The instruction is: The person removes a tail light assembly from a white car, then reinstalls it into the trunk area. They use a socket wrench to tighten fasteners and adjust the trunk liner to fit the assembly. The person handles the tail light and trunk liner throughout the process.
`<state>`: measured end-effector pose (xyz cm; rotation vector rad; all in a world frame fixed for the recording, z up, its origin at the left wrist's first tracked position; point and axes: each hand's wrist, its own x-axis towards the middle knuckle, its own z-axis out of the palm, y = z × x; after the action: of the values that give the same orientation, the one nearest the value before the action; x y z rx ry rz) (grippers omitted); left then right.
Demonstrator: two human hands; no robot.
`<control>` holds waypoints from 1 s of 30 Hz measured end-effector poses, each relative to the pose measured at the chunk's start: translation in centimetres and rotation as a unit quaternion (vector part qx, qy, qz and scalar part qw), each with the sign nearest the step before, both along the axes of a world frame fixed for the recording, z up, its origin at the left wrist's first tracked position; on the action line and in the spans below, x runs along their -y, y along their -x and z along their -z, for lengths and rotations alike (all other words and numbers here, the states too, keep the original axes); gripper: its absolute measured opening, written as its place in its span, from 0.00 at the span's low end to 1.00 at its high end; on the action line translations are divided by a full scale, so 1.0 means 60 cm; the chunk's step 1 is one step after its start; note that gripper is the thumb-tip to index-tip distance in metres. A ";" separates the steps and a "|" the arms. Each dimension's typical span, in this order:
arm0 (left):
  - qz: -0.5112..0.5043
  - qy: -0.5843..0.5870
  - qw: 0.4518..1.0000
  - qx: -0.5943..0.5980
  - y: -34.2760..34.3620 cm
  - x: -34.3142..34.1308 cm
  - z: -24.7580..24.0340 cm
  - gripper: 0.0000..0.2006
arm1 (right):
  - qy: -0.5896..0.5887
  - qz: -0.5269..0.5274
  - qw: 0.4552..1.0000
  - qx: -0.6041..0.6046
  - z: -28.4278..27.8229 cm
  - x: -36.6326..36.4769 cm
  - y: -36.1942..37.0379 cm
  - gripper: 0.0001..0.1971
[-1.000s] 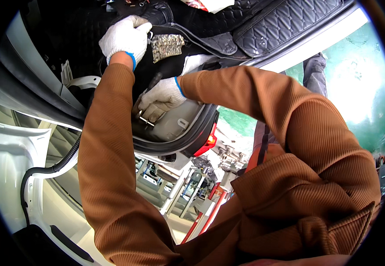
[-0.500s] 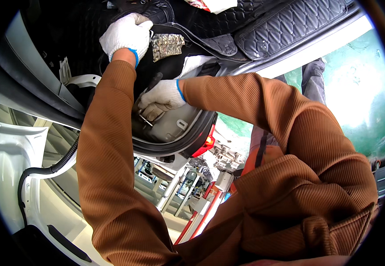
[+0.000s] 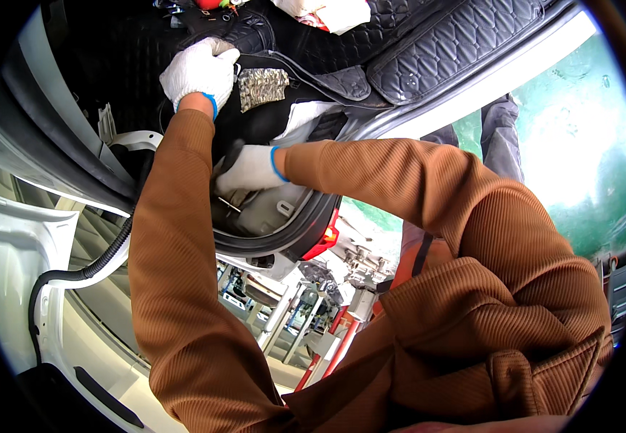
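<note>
Jacket: a brown ribbed garment [image 3: 486, 310] fills the lower right, its two sleeves reaching up across the middle of the frame.
Right hand: in a white knitted glove [image 3: 249, 169] with a blue cuff, at the centre left of the frame, fingers wrapped around a dark-handled tool [image 3: 234, 151].
Tool: in the right hand, its dark end rising above the glove; a thin bright rod [image 3: 229, 206] shows just below the fingers, though whether it belongs to the tool cannot be told.
Car body: a grey painted recess [image 3: 264, 218] lies under the right hand, edged by a curved black seal [image 3: 277, 240], with a red tail lamp [image 3: 323, 239] just beside it.
Left hand: gloved alike [image 3: 199, 71], upper left, fingers curled in against the black lining [image 3: 244, 124]; whether they grip anything cannot be told.
Silver patch: a crinkled piece [image 3: 263, 88] on the lining, just right of the left hand.
White sheet: a folded strip [image 3: 303, 119] near the patch, toward the centre.
Quilted mat: black, stitched in diamonds [image 3: 446, 61], across the upper right, with a white-and-red wrapper [image 3: 338, 14] at the top edge.
Floor: glossy green [image 3: 569, 137], far right.
</note>
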<state>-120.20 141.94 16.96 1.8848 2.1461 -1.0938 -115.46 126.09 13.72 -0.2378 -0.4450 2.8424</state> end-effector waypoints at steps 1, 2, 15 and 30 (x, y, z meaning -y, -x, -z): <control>-0.002 0.007 1.000 0.010 -0.012 -0.007 -0.001 0.14 | 0.138 -0.004 0.987 -0.086 0.028 0.020 0.030 0.14; 0.020 0.002 0.999 0.025 -0.025 -0.021 0.009 0.14 | 0.274 -0.001 0.946 -0.173 0.062 0.027 0.062 0.12; 0.011 -0.009 1.000 -0.005 -0.041 -0.019 0.015 0.15 | -0.255 0.216 0.935 0.116 0.016 0.001 0.091 0.21; -0.038 0.014 0.999 0.017 0.002 -0.021 0.016 0.15 | -0.257 0.131 0.952 0.103 -0.017 -0.009 0.015 0.17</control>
<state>-120.31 143.20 16.02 1.7815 2.1539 -1.0648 -116.39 126.63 14.74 -0.4516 -1.0825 2.3508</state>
